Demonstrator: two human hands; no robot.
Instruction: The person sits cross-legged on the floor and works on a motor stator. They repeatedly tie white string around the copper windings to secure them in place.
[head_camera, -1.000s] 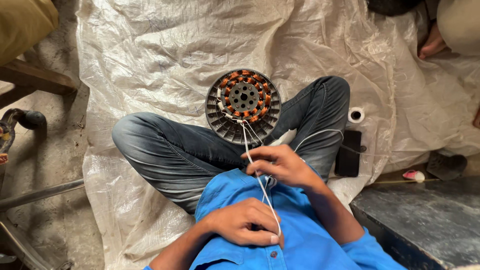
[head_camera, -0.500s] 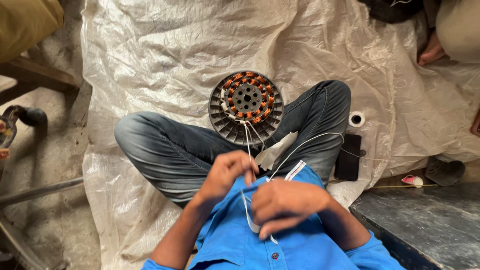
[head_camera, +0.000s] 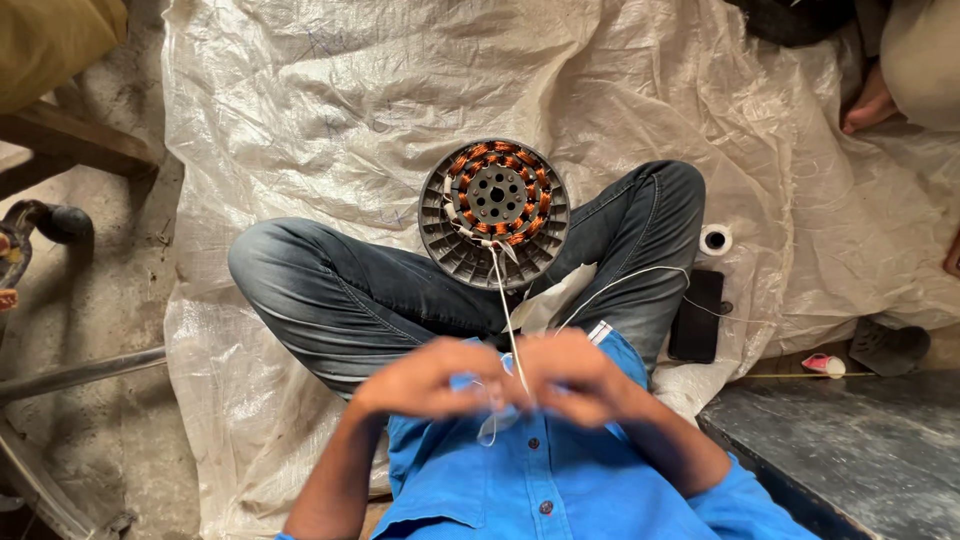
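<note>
Both hands, left hand (head_camera: 425, 378) and right hand (head_camera: 572, 375), pinched the white thread (head_camera: 505, 310) running to the motor (head_camera: 494, 213) at 12 o'clock; a hard tug might snap it.

I saw a floor-level repair workshop: a fan stator (head_camera: 494, 213) lay on plastic sheeting (head_camera: 330, 90) over concrete.

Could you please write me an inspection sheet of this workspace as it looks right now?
Surface: crumpled white plastic sheet on a dusty floor.
Job's things: round motor stator with copper windings rests between crossed legs; white string runs from it to the hands.
Clutter: tape roll, black phone.
Hands: left hand and right hand meet at the string, blurred.
Cables: thin white cord over the knee.
Surroundings: another person's bare foot, dark slab.
</note>
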